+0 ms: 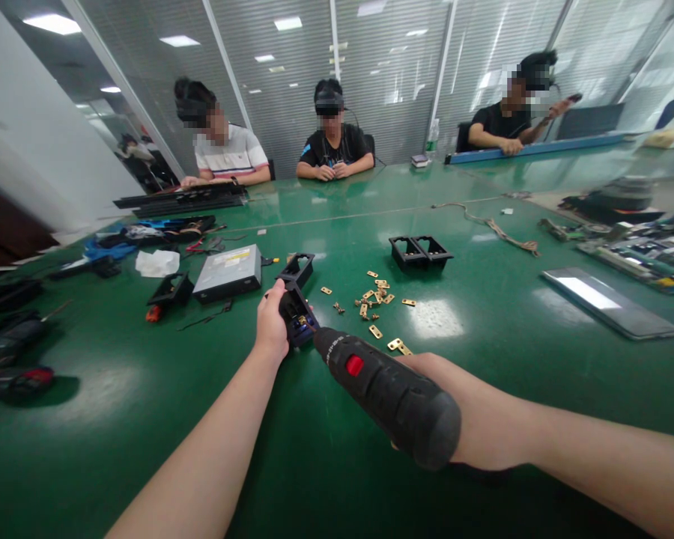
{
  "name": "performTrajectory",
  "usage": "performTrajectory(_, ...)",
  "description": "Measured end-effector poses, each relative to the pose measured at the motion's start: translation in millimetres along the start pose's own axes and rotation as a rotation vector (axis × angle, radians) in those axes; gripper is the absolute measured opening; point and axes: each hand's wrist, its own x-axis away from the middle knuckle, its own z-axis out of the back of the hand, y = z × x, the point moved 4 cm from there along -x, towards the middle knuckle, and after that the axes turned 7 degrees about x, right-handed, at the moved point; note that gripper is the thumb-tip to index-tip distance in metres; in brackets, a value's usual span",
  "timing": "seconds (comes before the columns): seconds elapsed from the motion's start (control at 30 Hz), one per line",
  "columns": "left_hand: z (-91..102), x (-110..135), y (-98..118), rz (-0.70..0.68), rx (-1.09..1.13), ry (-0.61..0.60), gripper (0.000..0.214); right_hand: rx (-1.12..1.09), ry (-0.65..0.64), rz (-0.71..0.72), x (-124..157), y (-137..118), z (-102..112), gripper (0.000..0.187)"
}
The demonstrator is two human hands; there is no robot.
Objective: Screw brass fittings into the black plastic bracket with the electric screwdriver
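My left hand (272, 323) is closed on the near end of a black plastic double frame (298, 271), tilted up off the table. In my right hand (454, 397) is a black cordless drill (387, 393) with a red button, pointing left and away from me. Its bit reaches into the near opening of the frame, where a small brass piece shows; whether the tip touches a screw I cannot tell. To the right of the frame lie several small brass plates (380, 284) and brass screws (338, 308), loosely heaped. My right fingers are mostly hidden behind the drill.
Another black double frame (421, 253) stands farther back. Left are a silver optical drive (229, 273), a black part (171, 290) and tools (11, 378). A grey flat panel (609, 303) and circuit boards (645, 251) lie right. Three people sit across the green table (162, 442).
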Motion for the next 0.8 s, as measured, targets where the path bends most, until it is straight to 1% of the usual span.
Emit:
performTrajectory(0.1, 0.3, -0.1, 0.0, -0.007, -0.002, 0.01, 0.067, -0.002, -0.012, 0.007, -1.2, 1.3, -1.0, 0.037)
performTrajectory(0.3, -1.2, 1.6, 0.7, -0.03, -0.004, 0.014, 0.058, 0.04, 0.023, 0.037, -0.6, 0.0, 1.0, 0.035)
performTrajectory(0.5, -0.8, 0.2, -0.4, -0.032, 0.008, 0.013, 0.062, 0.003, 0.005, 0.086, -0.1, -3.4, 1.1, 0.034)
performTrajectory(0.7, -0.5, -0.3, -0.8, -0.006, 0.021, 0.012, 0.061, 0.009, -0.015, 0.051, 1.1, -0.2, 1.5, 0.035)
performTrajectory(0.8, -1.1, 0.3, 0.3, -0.009, 0.017, 0.02, 0.059, 0.016, 0.003, 0.024, 1.7, 1.2, 1.8, 0.038)
